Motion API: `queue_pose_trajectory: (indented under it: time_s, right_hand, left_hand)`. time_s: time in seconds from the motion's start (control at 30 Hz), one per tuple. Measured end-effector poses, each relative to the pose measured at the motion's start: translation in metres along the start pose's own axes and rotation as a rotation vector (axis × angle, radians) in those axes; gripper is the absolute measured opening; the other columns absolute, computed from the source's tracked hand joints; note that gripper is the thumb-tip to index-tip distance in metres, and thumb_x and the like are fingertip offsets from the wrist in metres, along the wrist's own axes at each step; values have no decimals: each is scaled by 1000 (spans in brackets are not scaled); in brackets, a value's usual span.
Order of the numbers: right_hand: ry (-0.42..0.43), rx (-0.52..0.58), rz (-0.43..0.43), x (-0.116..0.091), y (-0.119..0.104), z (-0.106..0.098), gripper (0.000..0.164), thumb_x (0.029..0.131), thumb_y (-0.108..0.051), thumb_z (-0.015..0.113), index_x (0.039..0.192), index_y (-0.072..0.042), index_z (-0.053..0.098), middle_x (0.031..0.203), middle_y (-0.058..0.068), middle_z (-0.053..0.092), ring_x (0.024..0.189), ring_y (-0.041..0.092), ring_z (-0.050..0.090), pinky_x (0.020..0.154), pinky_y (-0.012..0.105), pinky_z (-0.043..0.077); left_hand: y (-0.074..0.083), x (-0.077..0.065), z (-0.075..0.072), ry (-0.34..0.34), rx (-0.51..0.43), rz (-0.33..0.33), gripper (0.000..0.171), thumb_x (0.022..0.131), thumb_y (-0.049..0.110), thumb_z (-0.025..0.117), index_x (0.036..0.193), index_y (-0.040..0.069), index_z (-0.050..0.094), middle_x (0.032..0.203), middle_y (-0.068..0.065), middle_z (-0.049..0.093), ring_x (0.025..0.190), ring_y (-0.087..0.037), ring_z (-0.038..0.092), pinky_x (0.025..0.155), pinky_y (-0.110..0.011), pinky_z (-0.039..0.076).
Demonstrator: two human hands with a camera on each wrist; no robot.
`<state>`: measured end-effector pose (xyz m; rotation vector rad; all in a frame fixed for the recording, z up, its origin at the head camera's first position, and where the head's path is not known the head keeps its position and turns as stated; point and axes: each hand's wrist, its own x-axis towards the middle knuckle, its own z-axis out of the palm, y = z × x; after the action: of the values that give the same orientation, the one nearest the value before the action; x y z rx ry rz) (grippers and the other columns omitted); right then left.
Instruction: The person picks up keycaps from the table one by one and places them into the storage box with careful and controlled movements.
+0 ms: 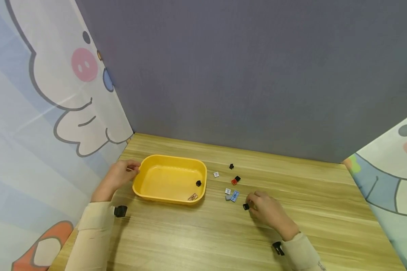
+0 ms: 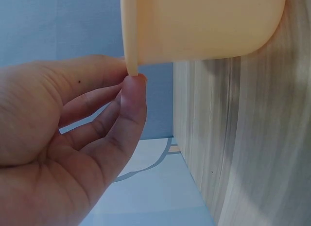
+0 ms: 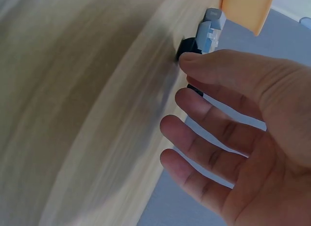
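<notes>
1. Far left, my left hand (image 1: 120,175) pinches the rim of a yellow, round-cornered, plastic-looking tray (image 1: 173,161), thumb and fingers together at its left end, on a wood-grain counter (image 1: 176,233).
2. The tray's long axis runs roughly left to right; inside, toward its right end, sit a small black block (image 1: 198,183) and a brownish printed oblong tile (image 1: 192,197).
3. Just right of the tray lie a white square tile (image 1: 216,174) and, near a second white square tile (image 1: 227,191), a small grey piece (image 1: 228,197) touching or close against a blue printed oblong (image 1: 234,196). Behind them, a red square piece (image 1: 234,181) adjoins a dark one.
4. Right of the blue oblong, a small black squarish block (image 1: 246,206) rests at the fingertips of my right hand (image 1: 266,210), on its left side; I can make out no long axis.
5. My right hand is far the nearer, its other fingers spread; the thumb overlaps the block, so I cannot tell whether it is pinched. The tray stands farther left and slightly deeper.
</notes>
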<state>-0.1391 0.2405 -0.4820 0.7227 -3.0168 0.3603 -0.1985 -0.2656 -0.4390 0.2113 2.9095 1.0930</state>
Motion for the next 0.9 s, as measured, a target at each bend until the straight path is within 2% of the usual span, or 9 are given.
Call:
queue_pose_trajectory:
  time_s: [0.27,0.67,0.9]
  right_hand:
    - [11,-12,-5,1,2,4,21,78,-9,83,92,-17,70,85,-9,58,78,11,58,61,30,52]
    - [7,14,-8,2,1,3,22,79,-5,81,91,-18,69,83,-12,54,76,9,55,58,28,49]
    - [44,33,-48,8,-2,-2,22,79,-8,84,96,-11,70,85,-7,60,75,10,59,62,27,53]
  left_hand:
    - [0,1,-1,-11,11,-8,27,97,6,62,120,-8,66,107,-23,69,98,-41,67,75,-43,59]
    - [3,1,-1,-5,9,-8,27,97,6,63,119,-8,67,106,-23,70,97,-40,68,72,-42,59]
    - [2,0,-1,-12,8,-16,26,97,6,63,119,-8,67,107,-23,69,98,-41,68,74,-43,59]
